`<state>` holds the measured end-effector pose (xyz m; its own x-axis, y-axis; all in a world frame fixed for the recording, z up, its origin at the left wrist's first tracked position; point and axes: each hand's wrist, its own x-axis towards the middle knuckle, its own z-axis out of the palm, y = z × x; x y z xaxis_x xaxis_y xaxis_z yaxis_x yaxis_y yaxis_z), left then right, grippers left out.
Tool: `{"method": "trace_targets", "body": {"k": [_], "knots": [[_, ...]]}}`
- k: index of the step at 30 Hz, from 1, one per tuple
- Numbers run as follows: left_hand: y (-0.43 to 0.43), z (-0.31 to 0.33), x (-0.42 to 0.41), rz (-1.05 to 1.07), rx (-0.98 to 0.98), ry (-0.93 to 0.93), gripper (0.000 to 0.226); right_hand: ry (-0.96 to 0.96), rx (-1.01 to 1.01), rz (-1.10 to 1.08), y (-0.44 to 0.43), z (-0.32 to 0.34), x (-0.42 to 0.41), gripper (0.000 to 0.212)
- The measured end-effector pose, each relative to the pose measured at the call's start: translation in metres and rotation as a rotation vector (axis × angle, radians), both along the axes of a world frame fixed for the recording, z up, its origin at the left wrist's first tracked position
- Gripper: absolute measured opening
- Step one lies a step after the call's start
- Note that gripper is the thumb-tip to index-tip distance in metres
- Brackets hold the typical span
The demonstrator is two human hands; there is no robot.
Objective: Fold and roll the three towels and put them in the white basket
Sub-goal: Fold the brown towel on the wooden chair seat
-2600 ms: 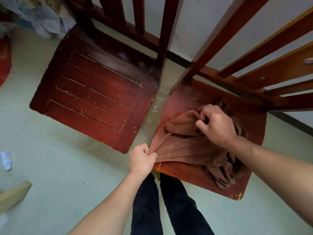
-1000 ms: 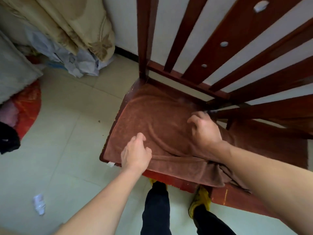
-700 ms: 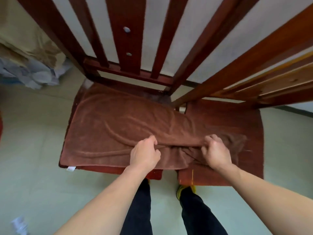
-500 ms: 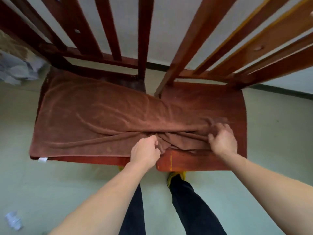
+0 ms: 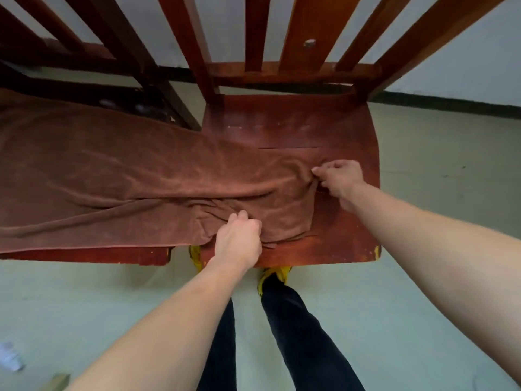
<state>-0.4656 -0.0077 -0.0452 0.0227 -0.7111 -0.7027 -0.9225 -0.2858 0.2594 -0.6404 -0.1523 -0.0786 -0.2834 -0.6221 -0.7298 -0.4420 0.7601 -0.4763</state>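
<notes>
A brown towel [image 5: 118, 176] lies spread across the seats of two red-brown wooden chairs standing side by side. Its right end is bunched and wrinkled on the right chair's seat [image 5: 332, 136]. My left hand [image 5: 239, 238] is closed on a fold of the towel near the seat's front edge. My right hand [image 5: 338, 176] pinches the towel's far right corner between thumb and fingers. The left chair's seat [image 5: 84, 256] is almost fully covered by the cloth. No white basket and no other towel is in view.
The chairs' slatted backs [image 5: 253, 32] rise behind the seats against a white wall. My dark trouser legs [image 5: 296, 334] and yellow shoes stand under the front edge. A crumpled white scrap [image 5: 10, 359] lies on the pale green floor at lower left.
The towel was dragged from a heap on the right chair and spread over both seats. My view has shifted right. My right hand has moved up to the towel's right corner.
</notes>
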Motion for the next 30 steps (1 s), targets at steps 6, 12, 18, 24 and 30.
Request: {"method": "trace_targets", "body": {"k": [6,12,18,24,30], "knots": [[0.005,0.010,-0.001,0.155,0.296,0.251,0.007,-0.072,-0.214,-0.034,-0.030,0.034,0.024,0.022],[-0.038,0.013,0.032,0.223,-0.107,0.080,0.017,-0.074,0.078,-0.156,-0.004,0.037,-0.023,0.006],[-0.117,-0.011,0.067,0.107,-0.268,-0.078,0.041,-0.026,0.079,-0.009,0.015,0.019,-0.026,0.037],[-0.141,-0.026,0.077,0.173,-0.150,-0.103,0.014,0.239,0.128,0.597,0.011,0.025,-0.027,0.050],[-0.157,-0.010,0.077,0.319,-0.238,-0.041,0.009,0.469,-0.062,0.641,-0.003,0.021,-0.026,0.009]]}}
